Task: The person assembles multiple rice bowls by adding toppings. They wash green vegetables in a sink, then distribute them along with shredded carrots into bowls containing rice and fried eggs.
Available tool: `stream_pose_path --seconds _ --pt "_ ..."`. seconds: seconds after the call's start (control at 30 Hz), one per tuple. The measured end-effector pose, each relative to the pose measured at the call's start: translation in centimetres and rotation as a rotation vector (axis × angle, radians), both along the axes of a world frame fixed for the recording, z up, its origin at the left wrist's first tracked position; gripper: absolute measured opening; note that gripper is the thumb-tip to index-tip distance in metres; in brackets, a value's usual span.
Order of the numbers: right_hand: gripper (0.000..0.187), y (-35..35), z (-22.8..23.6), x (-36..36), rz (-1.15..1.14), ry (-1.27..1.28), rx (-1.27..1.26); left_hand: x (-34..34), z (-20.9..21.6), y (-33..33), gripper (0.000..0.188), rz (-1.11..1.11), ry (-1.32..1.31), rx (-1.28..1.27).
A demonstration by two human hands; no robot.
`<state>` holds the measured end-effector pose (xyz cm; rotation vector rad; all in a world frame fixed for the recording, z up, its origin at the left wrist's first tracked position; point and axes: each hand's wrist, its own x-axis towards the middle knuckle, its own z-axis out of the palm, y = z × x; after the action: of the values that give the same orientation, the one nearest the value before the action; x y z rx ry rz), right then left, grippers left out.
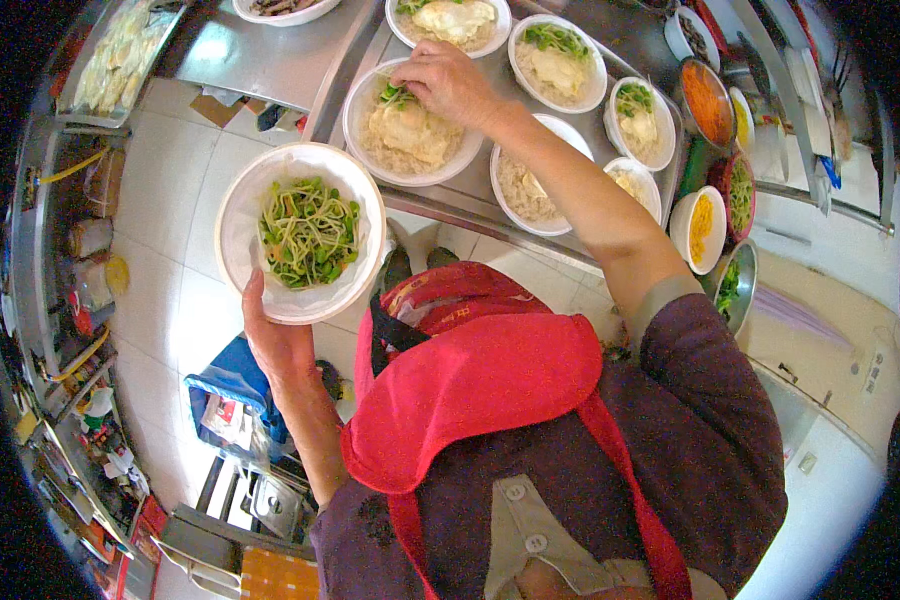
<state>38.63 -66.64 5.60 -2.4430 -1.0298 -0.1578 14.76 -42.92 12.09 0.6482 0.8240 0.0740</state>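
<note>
Gripping one bowl (238, 235) of sprouts (310, 235) is the left hand (275, 335); the right hand (445, 85), fingers bunched, touches greens (394, 98) in one of six rice bowls (354, 143) on one tray (460, 190), its pinch unclear.

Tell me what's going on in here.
A person in a red apron holds a white bowl of green sprouts in the left hand. The right hand reaches over a bowl of rice and egg, its fingertips at the greens on it. More rice bowls sit around it on the metal surface; three show greens, while the two beside the right forearm show none in their visible parts.
</note>
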Motion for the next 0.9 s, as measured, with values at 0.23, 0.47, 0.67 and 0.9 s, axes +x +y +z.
stream_pose_path --seconds 0.23,0.47,0.67,0.9 --pt "0.03 -3.6 3.9 0.3 0.115 0.103 -0.04 0.1 0.2 0.2 0.056 0.003 0.012 0.009" --pt "0.028 -2.9 2.8 -2.2 -0.038 -0.035 -0.121 0.1 -0.2 0.8 0.057 -0.039 -0.001 0.022" --pt "0.026 -3.2 1.4 -2.1 -0.156 -0.069 -0.157 0.2 -0.2 1.2 0.058 -0.056 0.0 -0.01" --pt "0.02 -0.3 2.1 -0.7 -0.263 -0.065 -0.043 0.2 -0.4 1.4 0.06 -0.059 0.003 0.021"
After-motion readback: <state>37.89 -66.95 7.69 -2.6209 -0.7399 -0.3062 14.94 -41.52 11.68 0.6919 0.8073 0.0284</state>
